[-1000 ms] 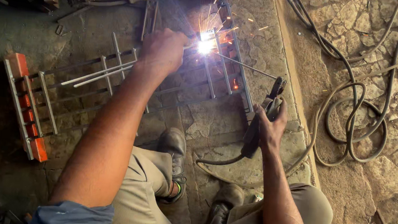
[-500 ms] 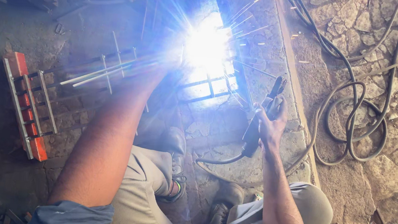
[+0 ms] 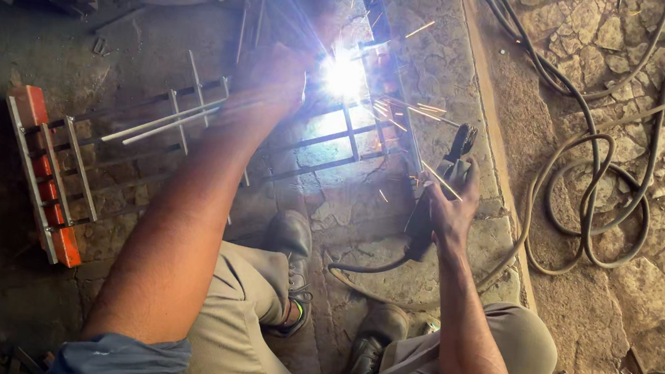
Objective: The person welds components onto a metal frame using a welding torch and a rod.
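Sparks and a white welding arc are seen at a metal bar frame that lies flat on the stone floor. The left hand is stretched out onto the frame just left of the arc; its fingers are washed out by glare, so how far they are closed, and on what, cannot be told. The right hand is kept well right of the arc, fingers wrapped tight around a black electrode holder, whose clamp end is pointed up and away from the body. A cable is trailed from the holder down past the shoes. A red-ended metal rack is laid to the left. Loose hoses are coiled on the cracked ground to the right.
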